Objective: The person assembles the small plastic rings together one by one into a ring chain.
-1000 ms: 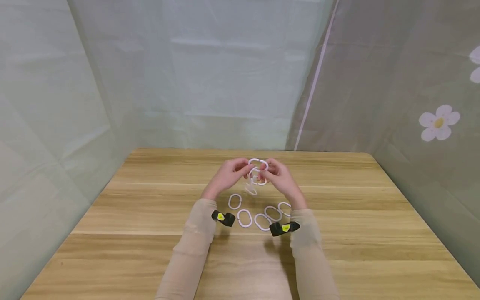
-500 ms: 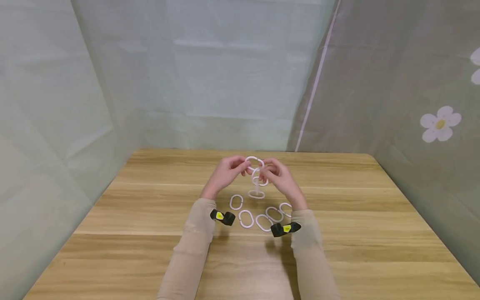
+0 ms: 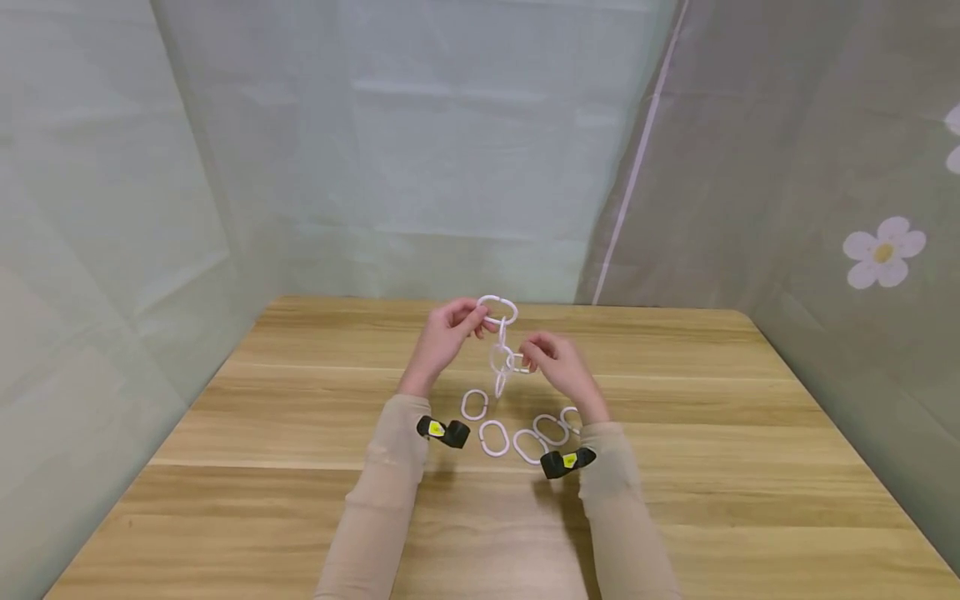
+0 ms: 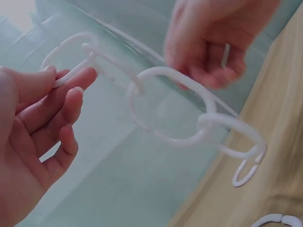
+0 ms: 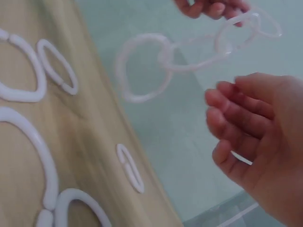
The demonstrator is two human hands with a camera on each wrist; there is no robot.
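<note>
**Ring chain held above the table**

Below frame center, loose rings (image 3: 492, 437) lie on the table (image 3: 750, 467). Higher, the left hand (image 3: 444, 343) pinches the chain (image 3: 501, 350) by its top link; right hand (image 3: 558, 367) looks relaxed, beside a lower link. Light, stiff, slippery plastic: grip link ends.

Left hand (image 3: 444, 337) pinching ring chain (image 3: 500, 350), right hand (image 3: 558, 367) beside, loose rings (image 3: 525, 433) on table (image 3: 675, 467)

Loose rings (image 3: 525, 429) lie on the table (image 3: 300, 467), below the chain (image 3: 501, 350).
</note>
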